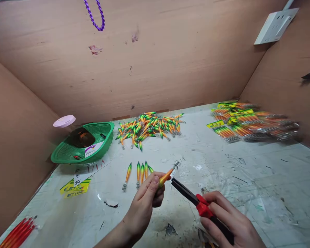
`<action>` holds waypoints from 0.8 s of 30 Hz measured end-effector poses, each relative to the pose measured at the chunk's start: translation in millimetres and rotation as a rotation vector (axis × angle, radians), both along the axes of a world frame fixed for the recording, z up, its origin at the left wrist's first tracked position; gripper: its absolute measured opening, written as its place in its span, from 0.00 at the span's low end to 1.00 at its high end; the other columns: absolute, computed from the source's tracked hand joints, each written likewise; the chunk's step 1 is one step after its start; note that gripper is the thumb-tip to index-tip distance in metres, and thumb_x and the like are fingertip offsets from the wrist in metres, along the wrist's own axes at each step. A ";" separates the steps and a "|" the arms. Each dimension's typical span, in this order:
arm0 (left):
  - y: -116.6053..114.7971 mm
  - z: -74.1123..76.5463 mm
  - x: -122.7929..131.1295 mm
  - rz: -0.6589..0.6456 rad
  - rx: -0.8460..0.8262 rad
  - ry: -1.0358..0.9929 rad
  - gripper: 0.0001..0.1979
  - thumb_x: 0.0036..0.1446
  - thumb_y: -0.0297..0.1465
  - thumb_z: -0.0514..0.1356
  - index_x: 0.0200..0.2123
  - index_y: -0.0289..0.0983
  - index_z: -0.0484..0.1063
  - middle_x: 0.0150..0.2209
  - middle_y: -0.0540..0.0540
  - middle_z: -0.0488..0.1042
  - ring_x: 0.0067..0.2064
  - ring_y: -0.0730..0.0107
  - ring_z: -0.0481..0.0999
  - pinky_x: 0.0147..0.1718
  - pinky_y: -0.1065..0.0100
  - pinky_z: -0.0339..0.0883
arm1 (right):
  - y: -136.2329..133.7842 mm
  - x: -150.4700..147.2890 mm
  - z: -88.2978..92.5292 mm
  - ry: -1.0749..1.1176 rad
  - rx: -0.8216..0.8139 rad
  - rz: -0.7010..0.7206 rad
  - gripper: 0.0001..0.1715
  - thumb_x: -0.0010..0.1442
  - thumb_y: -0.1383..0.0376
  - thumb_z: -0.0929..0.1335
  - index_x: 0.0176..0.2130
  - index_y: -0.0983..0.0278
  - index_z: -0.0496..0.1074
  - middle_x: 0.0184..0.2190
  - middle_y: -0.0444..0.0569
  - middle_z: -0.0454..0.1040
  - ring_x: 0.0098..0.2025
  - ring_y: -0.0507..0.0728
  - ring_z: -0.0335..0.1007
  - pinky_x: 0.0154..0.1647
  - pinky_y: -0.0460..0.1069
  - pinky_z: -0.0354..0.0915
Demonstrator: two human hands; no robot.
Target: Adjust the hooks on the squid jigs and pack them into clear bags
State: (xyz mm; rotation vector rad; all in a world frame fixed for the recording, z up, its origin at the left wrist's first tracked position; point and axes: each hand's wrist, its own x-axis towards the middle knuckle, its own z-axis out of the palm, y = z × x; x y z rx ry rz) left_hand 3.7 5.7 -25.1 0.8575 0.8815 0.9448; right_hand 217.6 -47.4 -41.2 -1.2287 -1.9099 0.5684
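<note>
Near the middle, my left hand (148, 194) pinches an orange and green lure (166, 176) whose metal hook crown points up and right. My right hand (227, 218) is wrapped round pliers (203, 205) with red and black handles. The dark plier jaws point up and left, close to the lure but below its hooks. Beyond my left hand, several similar lures (128, 175) lie in a row, hooks toward me; one is partly hidden by my fingers. Farther back is a large pile of loose lures (150, 127).
A green basket (107, 137) at the left holds a dark round object and a card. Yellow labels (77, 189) lie before it. Red lures (18, 234) are at the lower left. Bagged lures (248, 122) lie at the back right, below a wall socket (276, 26).
</note>
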 end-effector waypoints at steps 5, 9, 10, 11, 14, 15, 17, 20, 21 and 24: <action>-3.2 2.0 -1.8 -0.053 -0.091 -0.093 0.22 0.55 0.48 0.61 0.37 0.32 0.71 0.22 0.58 0.45 0.21 0.82 0.41 0.21 0.73 0.33 | -2.5 -1.9 -4.0 0.061 -0.025 -0.035 0.08 0.63 0.63 0.64 0.33 0.62 0.70 0.36 0.49 0.69 0.37 0.52 0.72 0.36 0.41 0.70; -5.5 5.3 -1.9 -0.090 -0.159 -0.151 0.22 0.55 0.47 0.62 0.37 0.31 0.71 0.20 0.59 0.46 0.20 0.83 0.40 0.20 0.74 0.32 | -4.2 -4.1 -1.8 0.094 0.002 -0.054 0.07 0.62 0.63 0.65 0.32 0.62 0.70 0.36 0.48 0.69 0.37 0.52 0.72 0.36 0.41 0.69; -6.2 5.7 -1.5 -0.095 -0.174 -0.163 0.22 0.55 0.47 0.62 0.37 0.31 0.71 0.20 0.59 0.47 0.20 0.84 0.40 0.20 0.74 0.32 | -4.7 -5.9 -0.2 0.117 -0.005 -0.077 0.08 0.62 0.62 0.65 0.31 0.62 0.69 0.36 0.47 0.69 0.36 0.52 0.72 0.35 0.41 0.69; -6.8 5.8 -1.2 -0.099 -0.188 -0.174 0.22 0.55 0.46 0.62 0.36 0.30 0.71 0.20 0.59 0.47 0.20 0.84 0.40 0.19 0.75 0.32 | -5.2 -7.7 1.4 0.136 -0.013 -0.099 0.09 0.63 0.62 0.65 0.31 0.62 0.69 0.36 0.47 0.69 0.36 0.52 0.72 0.35 0.41 0.69; -8.0 5.7 -0.5 -0.114 -0.208 -0.191 0.21 0.56 0.46 0.61 0.36 0.30 0.72 0.19 0.59 0.48 0.19 0.85 0.40 0.19 0.75 0.32 | -5.8 -11.4 4.1 0.152 -0.017 -0.129 0.10 0.63 0.61 0.64 0.32 0.61 0.69 0.36 0.47 0.69 0.37 0.52 0.72 0.36 0.41 0.68; -8.2 5.7 -0.4 -0.117 -0.210 -0.192 0.21 0.57 0.45 0.61 0.36 0.30 0.72 0.19 0.59 0.49 0.19 0.85 0.40 0.18 0.76 0.32 | -5.8 -11.7 4.1 0.146 -0.011 -0.132 0.09 0.64 0.62 0.64 0.32 0.61 0.68 0.36 0.48 0.69 0.37 0.52 0.72 0.36 0.41 0.68; -8.7 5.8 -0.4 -0.118 -0.208 -0.187 0.21 0.57 0.45 0.61 0.36 0.30 0.72 0.19 0.59 0.48 0.19 0.84 0.40 0.18 0.76 0.32 | -5.7 -11.1 3.2 0.133 -0.001 -0.126 0.09 0.64 0.62 0.64 0.32 0.61 0.68 0.36 0.48 0.68 0.38 0.52 0.71 0.37 0.41 0.68; -9.7 5.4 -0.3 -0.121 -0.188 -0.166 0.21 0.57 0.45 0.61 0.36 0.30 0.72 0.19 0.59 0.48 0.19 0.84 0.40 0.18 0.75 0.32 | -5.9 -9.2 1.2 0.124 -0.003 -0.121 0.10 0.63 0.62 0.64 0.30 0.62 0.67 0.36 0.48 0.69 0.37 0.52 0.71 0.37 0.41 0.68; -10.1 4.8 -0.1 -0.121 -0.176 -0.155 0.21 0.57 0.46 0.61 0.36 0.30 0.72 0.20 0.59 0.48 0.20 0.83 0.40 0.19 0.75 0.32 | -6.0 -8.4 0.7 0.126 -0.005 -0.122 0.10 0.63 0.62 0.64 0.30 0.61 0.67 0.35 0.47 0.69 0.37 0.51 0.71 0.37 0.40 0.68; -10.8 1.9 0.4 -0.124 -0.128 -0.122 0.22 0.57 0.47 0.60 0.36 0.31 0.71 0.20 0.58 0.48 0.20 0.82 0.40 0.19 0.74 0.32 | -5.8 -5.5 0.4 0.118 -0.004 -0.125 0.11 0.63 0.61 0.65 0.29 0.61 0.68 0.35 0.47 0.69 0.37 0.51 0.72 0.36 0.40 0.68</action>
